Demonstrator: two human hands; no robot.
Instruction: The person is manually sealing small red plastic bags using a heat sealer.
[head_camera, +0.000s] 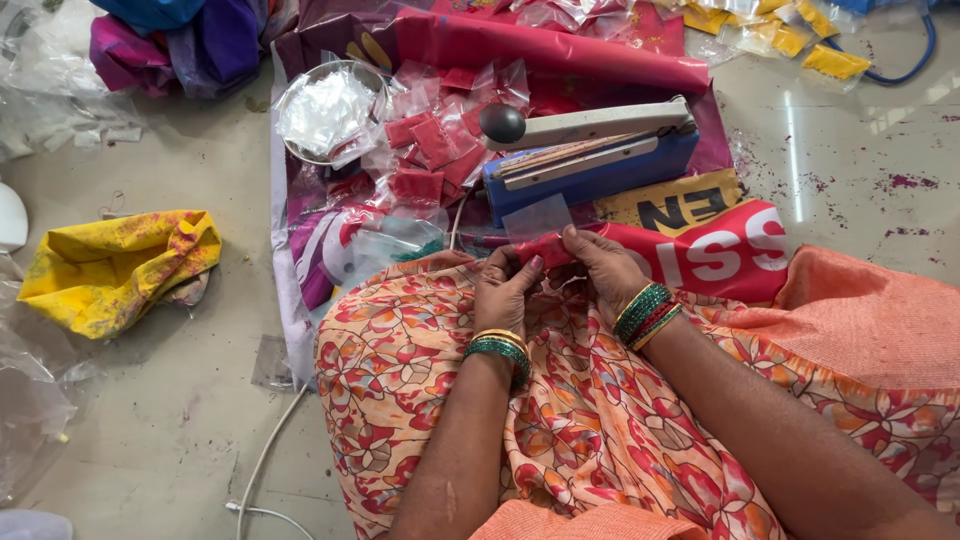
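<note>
Both hands meet over my lap on a small clear plastic pouch (541, 228) with red powder at its bottom. My left hand (505, 290) pinches the pouch's lower left side. My right hand (605, 268) holds its right side, fingers on the red part. The pouch's clear open top stands up just in front of a blue heat sealer (590, 160) whose grey arm with a black knob is slightly raised. Green and gold bangles ring both wrists.
Several filled red pouches (430, 150) lie left of the sealer on a red printed sheet (700, 250). A steel bowl (325, 110) holds clear empty pouches. A yellow cloth (115, 265) lies at left. A white cable (265, 460) runs on the floor.
</note>
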